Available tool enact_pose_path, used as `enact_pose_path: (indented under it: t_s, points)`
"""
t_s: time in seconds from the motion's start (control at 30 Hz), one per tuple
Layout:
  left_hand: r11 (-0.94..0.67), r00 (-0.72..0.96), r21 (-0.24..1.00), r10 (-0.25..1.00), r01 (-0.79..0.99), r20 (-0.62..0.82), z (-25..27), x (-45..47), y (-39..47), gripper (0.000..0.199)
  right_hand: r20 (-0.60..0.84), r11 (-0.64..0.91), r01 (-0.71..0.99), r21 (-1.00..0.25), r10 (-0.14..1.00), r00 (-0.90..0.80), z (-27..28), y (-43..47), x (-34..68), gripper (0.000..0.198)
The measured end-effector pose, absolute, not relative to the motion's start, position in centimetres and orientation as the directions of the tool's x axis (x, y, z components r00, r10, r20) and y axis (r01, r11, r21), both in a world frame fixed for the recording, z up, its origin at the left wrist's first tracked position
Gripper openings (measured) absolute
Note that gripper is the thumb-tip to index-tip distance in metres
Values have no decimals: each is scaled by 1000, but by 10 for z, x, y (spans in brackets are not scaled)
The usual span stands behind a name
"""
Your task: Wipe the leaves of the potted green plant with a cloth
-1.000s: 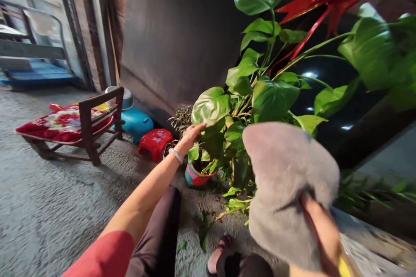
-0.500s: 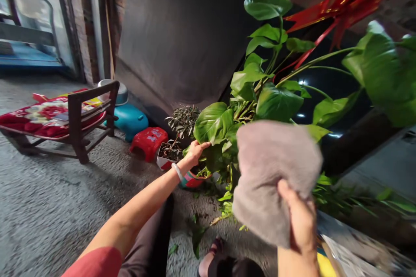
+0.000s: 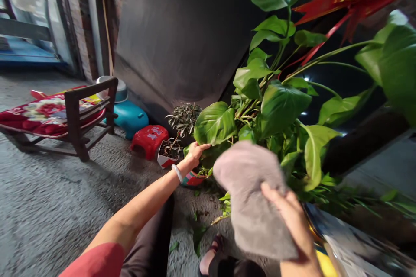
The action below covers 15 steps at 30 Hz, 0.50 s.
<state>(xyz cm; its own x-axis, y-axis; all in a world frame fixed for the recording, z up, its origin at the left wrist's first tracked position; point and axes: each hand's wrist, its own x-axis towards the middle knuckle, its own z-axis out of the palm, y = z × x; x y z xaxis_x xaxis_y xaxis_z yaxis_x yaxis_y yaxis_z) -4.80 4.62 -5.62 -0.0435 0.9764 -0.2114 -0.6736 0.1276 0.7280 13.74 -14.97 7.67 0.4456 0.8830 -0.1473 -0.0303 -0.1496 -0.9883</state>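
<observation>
The left hand [image 3: 195, 152] pinches the lower edge of a broad green leaf [image 3: 215, 123], holding it spread and steady on its stem. The right hand [image 3: 287, 220] grips a grey cloth [image 3: 251, 199], thumb clamped over it, flat side toward the plant [image 3: 279, 104]. A striped pot [image 3: 191, 178] sits just below the left hand.

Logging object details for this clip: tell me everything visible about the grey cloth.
The grey cloth is a soft, fuzzy rag, plain pale grey-brown with no print. It hangs limp and folded over, rounded at the top, in front of the leafy potted plant. The right hand grips it at its lower right, thumb lying across its face. Whether it touches the leaves behind it cannot be told.
</observation>
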Motion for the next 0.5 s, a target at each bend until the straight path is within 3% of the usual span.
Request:
enact_pose_path:
  t_s: [0.07, 0.13, 0.23, 0.37, 0.5]
  points:
    - [133, -33, 728, 977, -673, -210, -55, -44, 44, 27, 83, 134, -69, -989, 865, 495, 104, -121, 129, 44]
    - [130, -34, 726, 978, -675, -206, -53, -41, 41, 28, 195, 258, -92, -962, 880, 434, 110, -86, 109, 38]
    - [90, -64, 726, 981, -682, -182, -57, -44, 36, 27, 27, 55, -83, -995, 949, 314, 71, -66, 80, 35]
    - [173, -58, 765, 963, -621, -264, -84, -60, 18, 30, -329, -361, 30, -932, 879, 344, -9, -132, 96, 39]
    - [414, 85, 818, 905, -399, -417, -106, -73, -20, 28, -344, -470, 199, -860, 821, 456, -27, -215, 159, 40]
